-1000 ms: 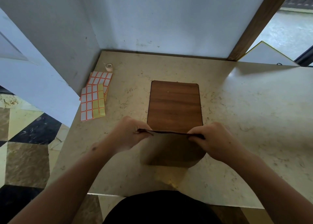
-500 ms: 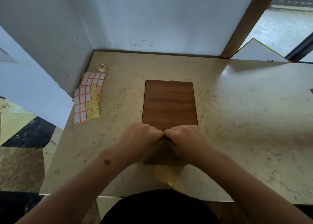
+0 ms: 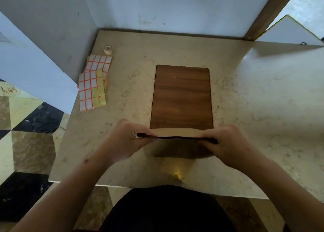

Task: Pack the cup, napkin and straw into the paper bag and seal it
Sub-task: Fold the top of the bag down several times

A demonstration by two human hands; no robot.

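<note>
A brown paper bag (image 3: 177, 148) stands upright near the front edge of the marble table (image 3: 263, 100), on the near end of a wooden board (image 3: 182, 95). Its top is pressed flat into a narrow strip, folded toward the far side. My left hand (image 3: 126, 140) pinches the left end of that top edge. My right hand (image 3: 228, 144) pinches the right end. The cup, napkin and straw are not visible; the bag's inside is hidden.
Sheets of white and yellow sticker labels (image 3: 93, 89) lie at the table's left edge, with a small roll of tape (image 3: 108, 49) behind them. White walls close the back and left. A wooden post (image 3: 268, 14) rises at the back right, a white board (image 3: 289, 31) beside it.
Half a second ago my hands were together at the middle of the bag's top. They have slid apart to its two ends, flattening the top edge.
</note>
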